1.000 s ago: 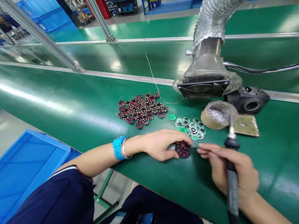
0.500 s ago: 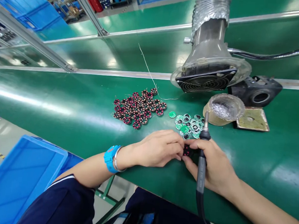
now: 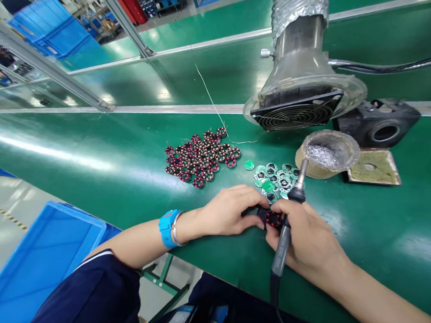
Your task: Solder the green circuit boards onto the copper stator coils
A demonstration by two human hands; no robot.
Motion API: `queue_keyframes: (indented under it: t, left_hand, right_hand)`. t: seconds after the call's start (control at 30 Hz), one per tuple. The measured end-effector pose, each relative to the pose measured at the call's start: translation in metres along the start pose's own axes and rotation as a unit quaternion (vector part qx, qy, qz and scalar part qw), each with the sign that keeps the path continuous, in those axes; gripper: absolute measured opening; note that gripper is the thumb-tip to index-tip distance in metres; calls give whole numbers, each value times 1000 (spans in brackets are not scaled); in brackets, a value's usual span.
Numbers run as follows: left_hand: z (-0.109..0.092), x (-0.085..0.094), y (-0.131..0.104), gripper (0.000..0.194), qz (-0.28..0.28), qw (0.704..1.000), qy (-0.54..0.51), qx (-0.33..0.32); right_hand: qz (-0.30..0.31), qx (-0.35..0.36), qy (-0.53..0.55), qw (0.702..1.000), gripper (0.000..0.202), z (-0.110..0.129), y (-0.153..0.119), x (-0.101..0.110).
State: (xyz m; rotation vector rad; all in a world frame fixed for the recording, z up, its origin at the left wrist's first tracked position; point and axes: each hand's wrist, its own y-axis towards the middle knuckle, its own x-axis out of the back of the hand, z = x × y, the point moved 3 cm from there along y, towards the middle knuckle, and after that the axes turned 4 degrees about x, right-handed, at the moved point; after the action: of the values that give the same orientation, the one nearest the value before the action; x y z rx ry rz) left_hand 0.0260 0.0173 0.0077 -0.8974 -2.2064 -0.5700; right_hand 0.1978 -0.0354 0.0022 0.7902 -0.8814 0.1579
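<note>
My right hand (image 3: 310, 234) is closed around a soldering iron (image 3: 282, 247), its tip slanting up toward the cup of solder bits. The thumb and fingers of that hand also touch a small wound coil ring (image 3: 273, 218) with red spots. From the other side, my left hand (image 3: 230, 211) pinches a small black part (image 3: 262, 213) against the ring; its exact kind is unclear. Just beyond my fingers lies a pile of round green circuit boards (image 3: 282, 178). Farther left is a heap of similar coil rings (image 3: 201, 155).
A fume extractor hood (image 3: 301, 98) hangs over the bench. Beneath it stand a cup of metal bits (image 3: 326, 157), a sponge tray (image 3: 375, 165) and a black iron stand (image 3: 384, 126). Thin solder wire (image 3: 212, 100) rises behind the coils. A blue crate (image 3: 46, 263) sits at lower left.
My left hand's fingers have spread somewhat, and the black part now shows beside the coil ring. The soldering iron has tilted, its tip leaning farther right. The view has shifted slightly.
</note>
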Motion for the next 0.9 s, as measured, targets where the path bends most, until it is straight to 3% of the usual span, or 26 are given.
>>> queue_keyframes:
  t: [0.13, 0.3, 0.47, 0.53, 0.63, 0.7, 0.8, 0.9]
  left_hand:
    - [1, 2, 1, 29, -5, 999, -30, -34]
    - [-3, 5, 5, 13, -58, 982, 49, -173]
    - [-13, 15, -2, 18, -70, 955, 71, -278]
    - [-14, 21, -5, 13, -93, 956, 40, -274]
    - [-10, 25, -2, 4, -132, 970, 16, -203]
    - [-5, 21, 4, 9, -105, 981, 23, -164]
    - [-3, 14, 10, 10, -44, 982, 32, -179]
    - [-3, 18, 5, 7, -71, 973, 55, -212]
  right_hand:
    - [-5, -7, 44, 999, 26, -8, -8, 0]
    - [7, -3, 70, 998, 19, -17, -13, 1]
    - [19, -11, 101, 995, 31, -20, -15, 6]
    - [11, -16, 101, 995, 35, -19, -15, 8]
    - [-8, -19, 86, 996, 33, -18, -13, 10]
    - [-13, -15, 78, 997, 31, -17, -12, 9]
    - [-2, -3, 74, 997, 29, -15, -10, 7]
    - [-15, -8, 86, 996, 32, -16, -9, 12]
